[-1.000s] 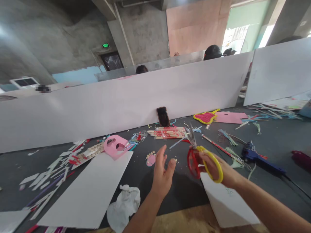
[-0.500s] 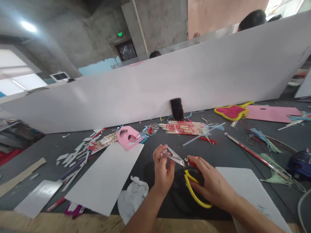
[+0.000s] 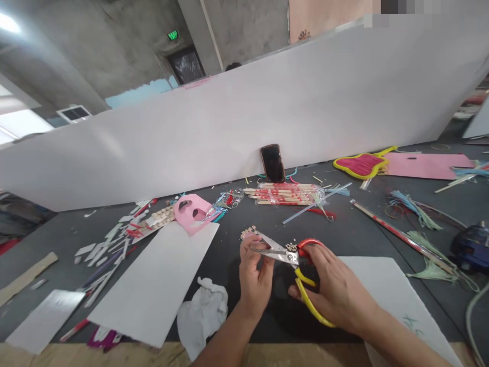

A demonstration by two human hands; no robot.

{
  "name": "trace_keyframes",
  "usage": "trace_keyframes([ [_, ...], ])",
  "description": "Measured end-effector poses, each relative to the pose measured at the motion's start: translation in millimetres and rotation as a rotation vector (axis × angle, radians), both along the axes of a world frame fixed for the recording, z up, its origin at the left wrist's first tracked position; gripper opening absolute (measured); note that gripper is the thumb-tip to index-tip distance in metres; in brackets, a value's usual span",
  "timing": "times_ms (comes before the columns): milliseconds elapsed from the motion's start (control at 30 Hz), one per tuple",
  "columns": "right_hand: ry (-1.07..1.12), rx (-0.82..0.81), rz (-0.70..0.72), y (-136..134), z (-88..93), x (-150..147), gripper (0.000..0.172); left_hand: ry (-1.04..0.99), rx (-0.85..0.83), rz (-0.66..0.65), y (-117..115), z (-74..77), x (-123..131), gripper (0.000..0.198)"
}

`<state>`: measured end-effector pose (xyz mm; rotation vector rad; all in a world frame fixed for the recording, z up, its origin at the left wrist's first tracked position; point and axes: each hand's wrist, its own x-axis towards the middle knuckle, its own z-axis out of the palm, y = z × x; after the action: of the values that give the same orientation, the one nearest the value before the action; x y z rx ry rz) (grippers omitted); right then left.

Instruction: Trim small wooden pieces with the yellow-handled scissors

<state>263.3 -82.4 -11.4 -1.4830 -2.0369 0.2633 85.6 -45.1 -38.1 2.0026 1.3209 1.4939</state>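
Note:
My right hand (image 3: 336,290) grips scissors (image 3: 290,257) by their red and yellow handles, blades slightly apart and pointing left. My left hand (image 3: 254,275) is raised at the blade tips, fingers pinched together against them; whatever is between the fingers is too small to make out. Just beyond the blades, small beige bits (image 3: 248,232) lie scattered on the dark table (image 3: 344,234). A crumpled white tissue (image 3: 200,316) lies left of my left forearm.
A white sheet (image 3: 153,285) lies to the left, another (image 3: 397,300) under my right arm. Farther back are a pink cutout (image 3: 193,213), a pack of sticks (image 3: 286,193), a phone (image 3: 272,163) leaning on a long white partition (image 3: 229,122), and a blue glue gun (image 3: 471,244).
The scissors came down from upright in the air to level over the table. My left hand went from open to pinching at the blade tips. The view dropped and shifted left.

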Motion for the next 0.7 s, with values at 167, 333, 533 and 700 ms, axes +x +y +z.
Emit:
trace_keyframes([
  [167,-0.005,0.027,0.0,-3,1.5,-4,0.057,-0.099,0.028,-0.06,1,3.2,-2,0.011],
  [333,-0.035,0.022,0.006,2,-5.2,0,0.05,-0.22,-0.165,-0.041,0,8.0,-1,0.016],
  [533,-0.04,-0.011,-0.022,6,-7.2,3,0.04,-0.37,-0.394,-0.089,-1,10.9,1,0.022],
  [700,-0.056,-0.021,-0.04,5,-7.3,4,0.035,-0.244,-0.369,-0.095,-2,12.1,-1,0.022],
])
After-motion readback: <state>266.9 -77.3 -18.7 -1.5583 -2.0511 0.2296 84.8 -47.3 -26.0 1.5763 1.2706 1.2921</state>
